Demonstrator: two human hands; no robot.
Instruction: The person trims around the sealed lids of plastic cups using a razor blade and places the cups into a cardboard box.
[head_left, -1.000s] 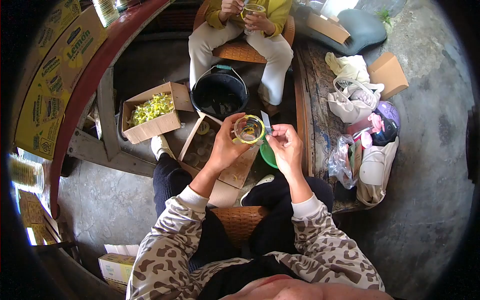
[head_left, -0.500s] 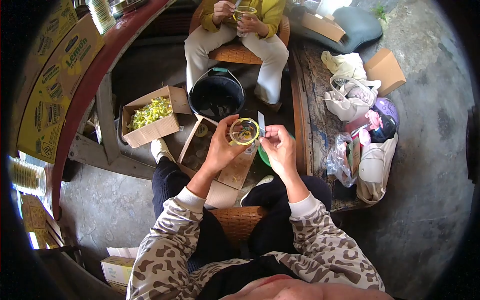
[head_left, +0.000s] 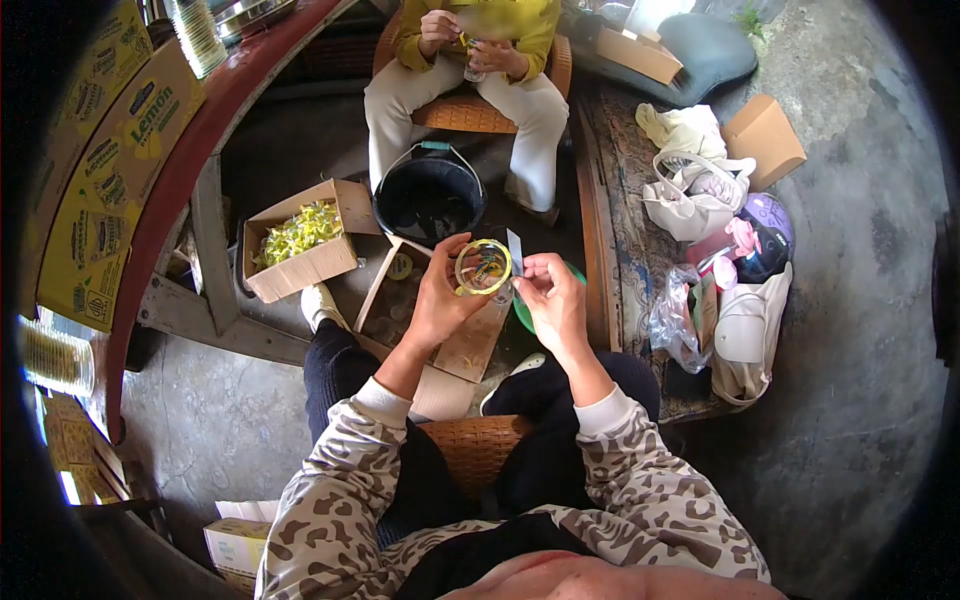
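Note:
My left hand (head_left: 437, 298) is closed round a clear plastic cup (head_left: 484, 268) with a yellow rim, its mouth tilted up toward me. Some printing shows on the cup's wall. Just to the right, my right hand (head_left: 556, 302) pinches a thin, flat, blade-like strip (head_left: 515, 250) that stands up beside the rim. Whether the strip touches the cup I cannot tell. Below both hands lies an open cardboard box (head_left: 470, 345) with clear cups inside, partly hidden by my left hand.
A carton (head_left: 300, 276) of yellow-green scraps stands to the left, a black bucket (head_left: 468, 212) ahead. Behind my right hand is a green basin (head_left: 525, 317). Opposite sits a person (head_left: 478, 28) holding a cup. Bags (head_left: 745, 335) and a helmet (head_left: 770, 215) lie on the right bench.
The cup and both hands have shifted slightly left, and the strip's tilt has changed a little. My view has moved slightly too. Both hands keep their hold.

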